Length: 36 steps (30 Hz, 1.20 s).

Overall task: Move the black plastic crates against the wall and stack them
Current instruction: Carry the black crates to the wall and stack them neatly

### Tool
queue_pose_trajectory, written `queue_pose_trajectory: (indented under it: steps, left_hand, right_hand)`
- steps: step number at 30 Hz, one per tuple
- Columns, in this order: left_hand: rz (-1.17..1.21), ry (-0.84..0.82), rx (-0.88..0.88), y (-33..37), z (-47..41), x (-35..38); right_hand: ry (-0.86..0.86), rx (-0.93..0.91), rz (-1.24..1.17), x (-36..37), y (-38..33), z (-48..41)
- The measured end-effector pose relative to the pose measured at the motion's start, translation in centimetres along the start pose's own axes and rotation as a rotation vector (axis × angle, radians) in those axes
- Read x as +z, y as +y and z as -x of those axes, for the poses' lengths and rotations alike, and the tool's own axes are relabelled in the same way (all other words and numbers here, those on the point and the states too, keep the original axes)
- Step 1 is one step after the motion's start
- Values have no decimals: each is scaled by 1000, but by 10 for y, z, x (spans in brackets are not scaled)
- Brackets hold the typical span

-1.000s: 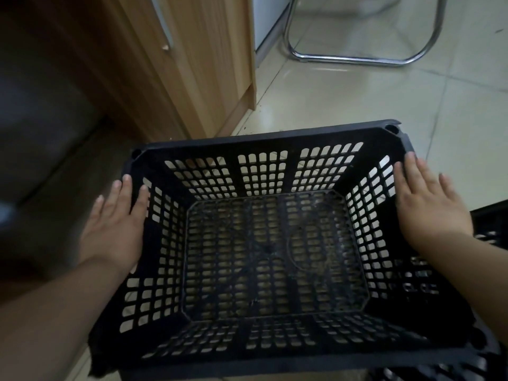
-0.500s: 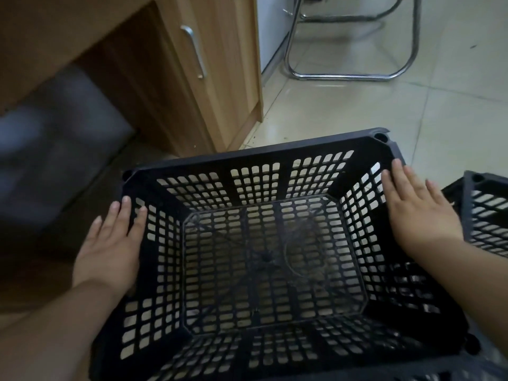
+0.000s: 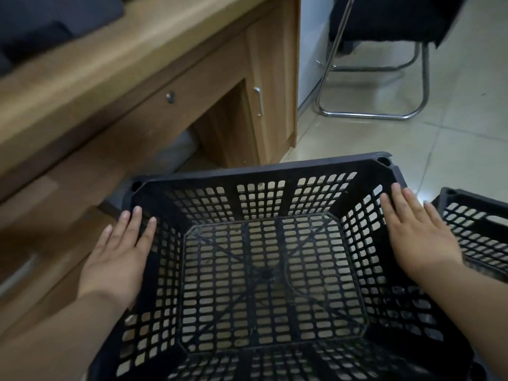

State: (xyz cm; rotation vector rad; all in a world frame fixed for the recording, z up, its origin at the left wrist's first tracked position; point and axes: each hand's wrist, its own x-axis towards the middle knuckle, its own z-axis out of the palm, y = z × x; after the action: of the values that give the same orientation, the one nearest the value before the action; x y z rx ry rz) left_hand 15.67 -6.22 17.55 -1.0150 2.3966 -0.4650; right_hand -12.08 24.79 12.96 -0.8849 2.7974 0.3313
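Left hand and right hand are pressed flat, fingers straight, on opposite side rims of the black crate, lower centre of frame. A second crate is seen at the right edge, a wooden desk upper left.

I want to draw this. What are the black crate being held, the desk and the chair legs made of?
Crate: matte black plastic, probably, moulded with a grid of holes. Desk: wood or wood-look laminate, showing grain. Chair legs: shiny metal tube, reflecting light.
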Motion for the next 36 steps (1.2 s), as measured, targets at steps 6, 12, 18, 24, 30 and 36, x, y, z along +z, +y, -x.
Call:
queue_pose_trajectory:
  steps: [6,12,18,24,30,36]
  left_hand:
    - [69,80,-83,-37,101,-13]
    - [122,134,-138,-77,192,-11]
    - [202,45,-177,-115,270,12]
    - [232,22,-217,-174,351,69]
    - [248,136,-259,-252,431,133]
    - [207,19,-368,-319,498,171]
  right_hand:
    - [86,-87,10,-42,3,67]
    - [137,-148,35,-83,-8,129]
    - [81,-244,103,-111,-39,184]
    - [92,-381,195,-131,-101,253]
    - [209,-532,282,-145,-178,325]
    - [274,-635,383,-157,-260,377]
